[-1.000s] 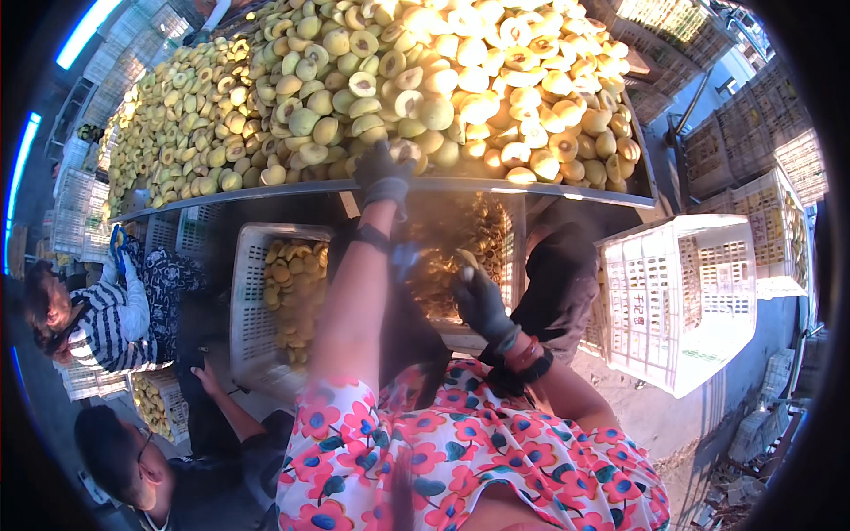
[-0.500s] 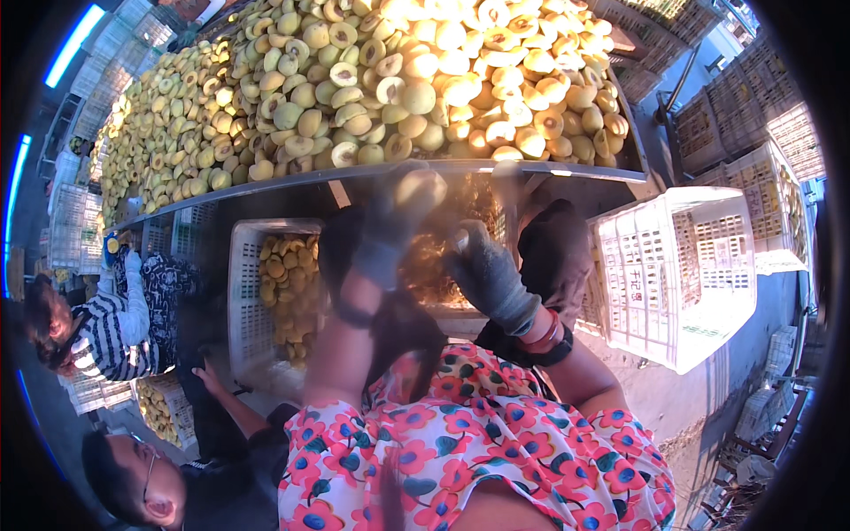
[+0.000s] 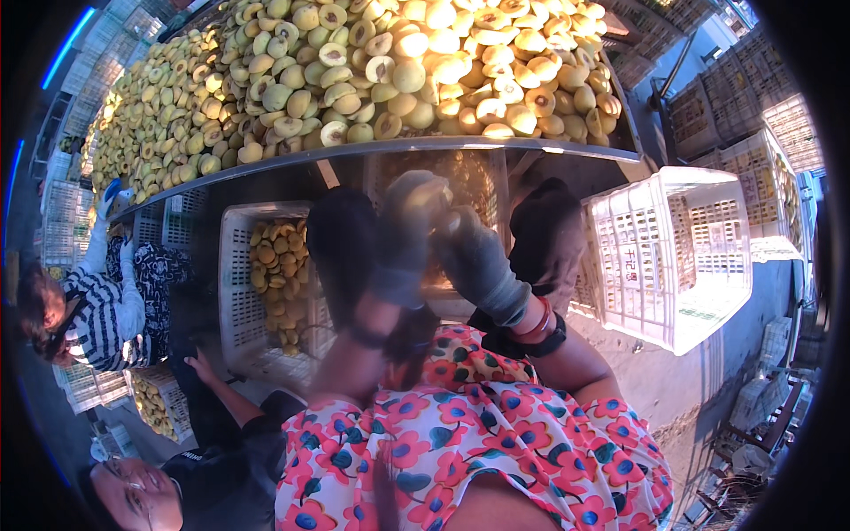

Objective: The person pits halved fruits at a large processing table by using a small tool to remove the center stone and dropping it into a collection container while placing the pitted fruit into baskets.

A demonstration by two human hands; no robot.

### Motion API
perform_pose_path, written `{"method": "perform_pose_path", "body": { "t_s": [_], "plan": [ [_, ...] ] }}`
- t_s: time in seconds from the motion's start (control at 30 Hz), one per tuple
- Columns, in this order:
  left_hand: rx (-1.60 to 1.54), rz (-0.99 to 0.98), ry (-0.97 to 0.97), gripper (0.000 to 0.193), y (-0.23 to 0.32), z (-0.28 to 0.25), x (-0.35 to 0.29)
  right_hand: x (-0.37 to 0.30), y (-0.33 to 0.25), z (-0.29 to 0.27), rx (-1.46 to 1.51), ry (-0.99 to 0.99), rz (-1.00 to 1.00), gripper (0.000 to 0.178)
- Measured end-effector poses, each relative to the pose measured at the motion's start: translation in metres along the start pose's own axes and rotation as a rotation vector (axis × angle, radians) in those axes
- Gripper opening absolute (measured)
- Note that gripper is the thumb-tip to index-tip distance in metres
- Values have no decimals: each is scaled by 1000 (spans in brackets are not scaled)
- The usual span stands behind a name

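Successively, left to right about the metal-edged tabletop point(image 3: 416, 146) with its heap of halved stone fruit point(image 3: 292, 88): below its near rim, a white loaded crate point(image 3: 236, 283); short of the rim's middle, the gloved left hand point(image 3: 407, 217), its grip apparently curled around a blurred yellowish fruit piece point(image 3: 435, 188); meeting it, the gloved right hand point(image 3: 474, 255), fingers bent inward, though whether they pinch anything cannot be told; near the right corner, a white perforated crate point(image 3: 624, 265). The step appears to be two-handed work on one piece; the next move seemingly calls for steady left-hand support.
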State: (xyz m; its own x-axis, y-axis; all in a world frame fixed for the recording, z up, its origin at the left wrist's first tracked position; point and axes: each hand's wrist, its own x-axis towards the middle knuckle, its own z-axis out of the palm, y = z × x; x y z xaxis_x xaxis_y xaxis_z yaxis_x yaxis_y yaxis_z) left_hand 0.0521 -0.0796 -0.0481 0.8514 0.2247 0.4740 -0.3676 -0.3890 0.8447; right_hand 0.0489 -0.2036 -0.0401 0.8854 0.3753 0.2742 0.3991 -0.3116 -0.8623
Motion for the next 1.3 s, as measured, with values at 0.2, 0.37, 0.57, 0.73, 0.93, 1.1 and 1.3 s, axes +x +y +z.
{"method": "perform_pose_path", "body": {
  "t_s": [0.2, 0.37, 0.57, 0.73, 0.93, 1.1, 1.3],
  "plan": [
    [120, 190, 50, 42, 5, 1, 1, 3, -3, -3, 46, -46, -69, 18],
    [97, 136, 76, 39, 4, -2, 0, 4, 1, 1, 84, -89, -39, 17],
    [124, 88, 32, 30, 0, -5, -3, 4, 1, 2, 110, -108, -80, 20],
    [60, 67, 131, 27, 10, -1, -4, 6, -6, 5, 113, -59, -29, 20],
    [219, 289, 110, 33, 11, -7, 1, 8, -13, 1, 167, -51, -36, 20],
    [1, 83, 49, 40, 2, -12, -3, 4, 6, 6, 162, -161, -70, 20],
    [-60, 64, -6, 45, -4, -16, -3, 9, -8, -16, 408, -469, 99, 27]
  ]
}}
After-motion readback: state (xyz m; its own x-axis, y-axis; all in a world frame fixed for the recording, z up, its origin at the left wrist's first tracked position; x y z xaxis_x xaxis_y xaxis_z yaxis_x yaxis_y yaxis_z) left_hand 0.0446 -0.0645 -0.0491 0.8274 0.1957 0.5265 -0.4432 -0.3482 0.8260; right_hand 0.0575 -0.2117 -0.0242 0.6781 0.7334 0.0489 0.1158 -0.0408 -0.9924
